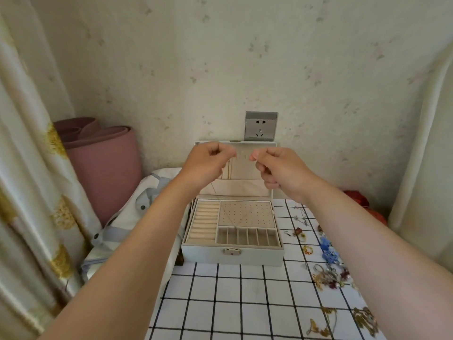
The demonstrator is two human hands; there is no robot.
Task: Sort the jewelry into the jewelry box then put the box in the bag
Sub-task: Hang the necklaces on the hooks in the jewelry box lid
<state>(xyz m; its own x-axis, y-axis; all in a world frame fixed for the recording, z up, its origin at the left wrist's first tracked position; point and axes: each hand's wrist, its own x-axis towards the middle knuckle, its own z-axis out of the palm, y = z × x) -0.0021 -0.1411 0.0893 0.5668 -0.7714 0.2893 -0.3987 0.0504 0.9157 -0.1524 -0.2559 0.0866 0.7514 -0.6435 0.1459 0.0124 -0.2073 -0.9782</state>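
Note:
The pale jewelry box stands open on the checked tablecloth, its lid upright against the wall. My left hand and my right hand are raised in front of the lid, each pinching one end of a thin necklace chain. The chain hangs down in a V, and its lowest point reaches the box's small compartments. Loose jewelry lies scattered on the cloth to the right of the box. A white and grey bag lies left of the box.
A rolled pink mat leans in the left corner behind the bag. A curtain hangs at the far left. A wall socket sits just above the lid. A red object lies at the right by the wall.

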